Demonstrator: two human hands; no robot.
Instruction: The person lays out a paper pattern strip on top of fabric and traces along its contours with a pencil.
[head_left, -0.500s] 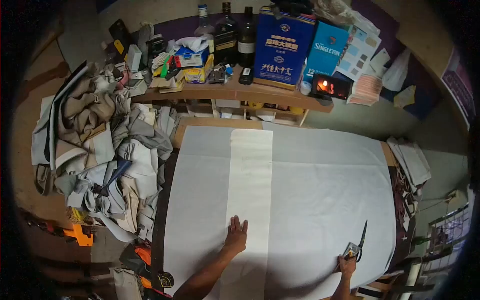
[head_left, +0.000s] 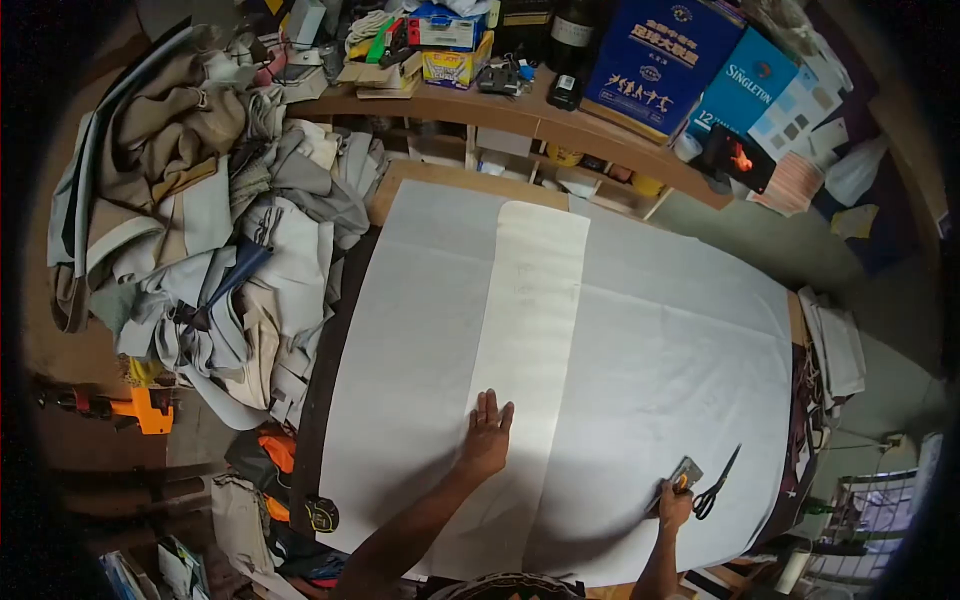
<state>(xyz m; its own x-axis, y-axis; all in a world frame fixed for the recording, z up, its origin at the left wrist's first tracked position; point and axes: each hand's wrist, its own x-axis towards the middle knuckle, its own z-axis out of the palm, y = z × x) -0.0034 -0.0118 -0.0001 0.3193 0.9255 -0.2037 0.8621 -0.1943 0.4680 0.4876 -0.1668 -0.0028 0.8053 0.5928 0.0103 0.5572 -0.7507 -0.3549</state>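
Note:
A long cream strip [head_left: 535,280], like paper or card, runs lengthwise over a large pale grey sheet [head_left: 660,340] spread on the table. My left hand [head_left: 486,440] lies on the strip near its left edge, palm down with fingers stretched out. Over the sheet's lower right, my right hand [head_left: 675,502] is closed around a small flat rectangular grey object [head_left: 687,473] with an orange spot; its kind is unclear. Black scissors [head_left: 717,483] rest on the sheet just right of that hand, blades pointing away, apart from the fingers.
At the left is a heaped pile of fabric pieces [head_left: 200,230]. An orange power tool [head_left: 150,410] and a tape measure [head_left: 321,515] are lower left. Along the back, a shelf [head_left: 480,112] carries boxes, a bottle and a lit phone [head_left: 737,157]. Folded cloth [head_left: 833,345] sits at the right.
The camera view has tilted and shifted. My right hand with the grey object has come away leftward from the scissors, whose handles now show. My left hand stays flat on the strip.

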